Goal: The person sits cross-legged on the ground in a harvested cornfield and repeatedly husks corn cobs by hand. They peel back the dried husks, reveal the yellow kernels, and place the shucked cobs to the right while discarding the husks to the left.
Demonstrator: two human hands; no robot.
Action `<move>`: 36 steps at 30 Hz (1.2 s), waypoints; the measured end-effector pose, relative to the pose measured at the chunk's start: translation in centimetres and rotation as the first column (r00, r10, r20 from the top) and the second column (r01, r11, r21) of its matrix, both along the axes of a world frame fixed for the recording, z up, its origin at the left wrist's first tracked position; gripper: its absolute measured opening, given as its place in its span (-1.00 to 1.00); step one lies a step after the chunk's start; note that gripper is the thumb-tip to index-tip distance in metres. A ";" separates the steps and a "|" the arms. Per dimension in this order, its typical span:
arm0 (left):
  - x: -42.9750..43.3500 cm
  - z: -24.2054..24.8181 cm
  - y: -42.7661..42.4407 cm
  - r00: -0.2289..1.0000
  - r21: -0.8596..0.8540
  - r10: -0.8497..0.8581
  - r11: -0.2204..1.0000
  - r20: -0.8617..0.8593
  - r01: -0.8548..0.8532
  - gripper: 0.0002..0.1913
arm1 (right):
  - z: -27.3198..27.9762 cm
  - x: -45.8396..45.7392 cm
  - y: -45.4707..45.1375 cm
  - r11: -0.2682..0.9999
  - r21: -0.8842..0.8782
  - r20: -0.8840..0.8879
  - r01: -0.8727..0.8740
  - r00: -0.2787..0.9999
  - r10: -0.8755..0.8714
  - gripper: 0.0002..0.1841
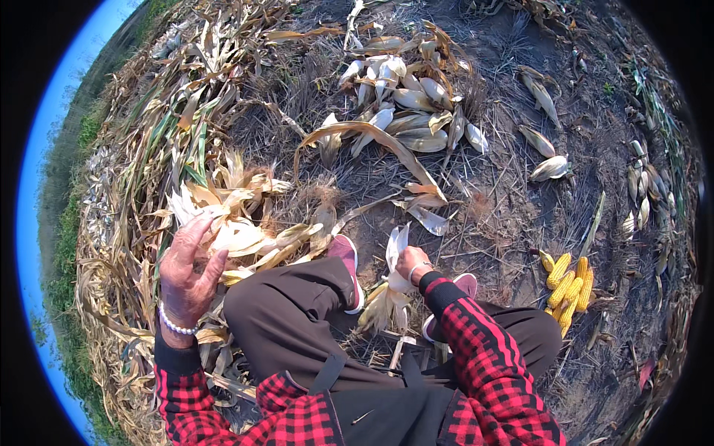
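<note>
My left hand (187,270) is raised with thumb and fingers apart and nothing in it. Just beyond it lies a heap of pale, loose corn husks (237,231). Between my shoes, my right hand (411,263) is closed around a dry corn husk (396,245), whose leaves spread above and below the fist. Whether an ear is inside cannot be seen. Several bare yellow corn cobs (569,290) lie together on the soil to the right of my right knee.
Ahead is a pile of corn ears in their husks (413,100), with a long curled dry leaf (385,136) in front. Single husked-over ears (551,168) lie to its right. Cut corn stalks (195,106) line the left side. Another ear pile (644,184) is far right.
</note>
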State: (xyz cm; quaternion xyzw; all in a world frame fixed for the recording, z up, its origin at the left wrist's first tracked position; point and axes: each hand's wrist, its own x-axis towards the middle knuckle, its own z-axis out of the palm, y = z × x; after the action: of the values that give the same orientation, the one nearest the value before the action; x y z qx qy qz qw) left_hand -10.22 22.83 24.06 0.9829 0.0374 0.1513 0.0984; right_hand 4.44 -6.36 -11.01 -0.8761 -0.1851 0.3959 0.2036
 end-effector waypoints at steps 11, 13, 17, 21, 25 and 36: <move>2.7 -10.9 -19.4 0.257 -0.491 -0.789 0.563 -0.558 0.665 -0.74 | 26.1 1.7 -0.4 0.777 0.592 0.189 -0.214 0.974 0.124 -0.59; 3.5 -17.1 -22.5 0.034 -0.578 -0.731 0.566 -0.682 0.588 -0.61 | 29.1 2.6 -5.3 0.733 0.666 0.024 0.136 0.979 -0.204 -0.69; -0.6 -26.0 -27.3 -0.611 -0.822 -0.682 0.563 -0.403 -0.086 -0.53 | 32.1 3.3 -11.3 0.310 0.835 -0.286 0.454 0.840 -0.461 -0.72; -3.4 -32.4 -27.6 -0.721 -0.716 -0.667 0.595 -0.187 -0.365 -0.40 | 30.4 6.0 -11.1 0.261 0.716 -0.482 0.647 0.729 -0.486 -0.64; -4.5 -35.3 -28.2 -0.507 -0.844 -0.858 0.210 0.083 -0.493 -0.43 | 29.3 10.5 -10.8 0.626 0.702 -0.180 0.340 0.935 -0.307 -0.42; 2.8 -22.6 -30.6 -0.437 -0.912 -0.801 0.347 -0.410 0.220 -0.68 | 20.3 18.3 -9.9 0.991 0.131 0.282 -0.033 0.960 -0.005 -0.50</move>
State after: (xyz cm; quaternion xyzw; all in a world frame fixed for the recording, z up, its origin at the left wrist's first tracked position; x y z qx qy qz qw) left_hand -7.41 -7.80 1.48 0.5737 -0.4023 -0.6388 0.3177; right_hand 22.70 -16.22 9.27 -0.9063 -0.2446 0.2555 0.2311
